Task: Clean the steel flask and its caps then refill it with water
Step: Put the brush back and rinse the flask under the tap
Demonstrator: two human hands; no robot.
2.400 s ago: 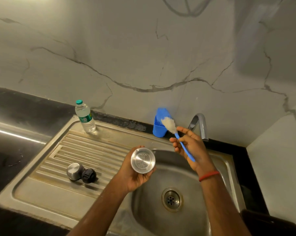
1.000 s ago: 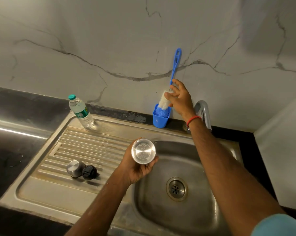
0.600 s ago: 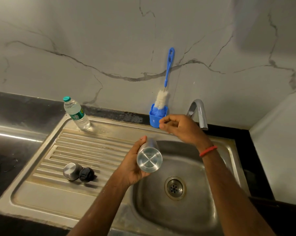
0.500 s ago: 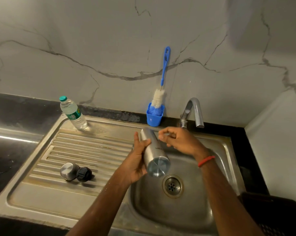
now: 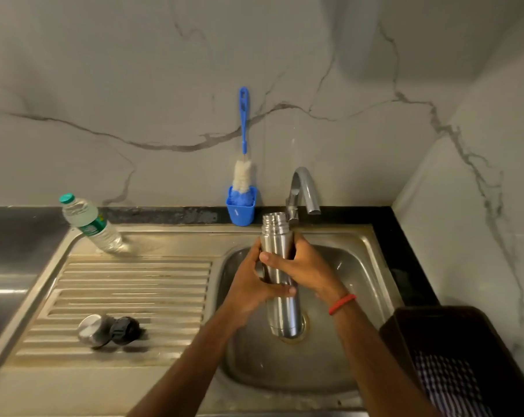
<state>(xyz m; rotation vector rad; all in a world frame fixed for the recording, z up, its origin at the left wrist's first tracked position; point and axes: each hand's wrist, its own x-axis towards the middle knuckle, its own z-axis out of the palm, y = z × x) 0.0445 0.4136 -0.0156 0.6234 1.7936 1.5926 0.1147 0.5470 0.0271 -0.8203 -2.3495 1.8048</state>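
Observation:
The steel flask (image 5: 280, 308) stands upright over the sink basin (image 5: 357, 299), its open threaded mouth just below the tap (image 5: 304, 188). My left hand (image 5: 250, 288) grips its middle from the left, thumb across the front. My right hand (image 5: 302, 263) grips it from the right, fingers wrapped over the upper body. A steel cap (image 5: 90, 329) and a black inner cap (image 5: 125, 330) lie side by side on the ribbed drainboard (image 5: 134, 284).
A blue bottle brush (image 5: 243, 145) stands head-down in a blue holder (image 5: 241, 207) against the marble wall. A small plastic water bottle (image 5: 89, 224) stands at the drainboard's back left. A dark basket (image 5: 465, 362) with checked cloth sits at lower right.
My right hand set the brush in its holder, then came down onto the flask. The flask turned from base-toward-me to upright, mouth up under the tap.

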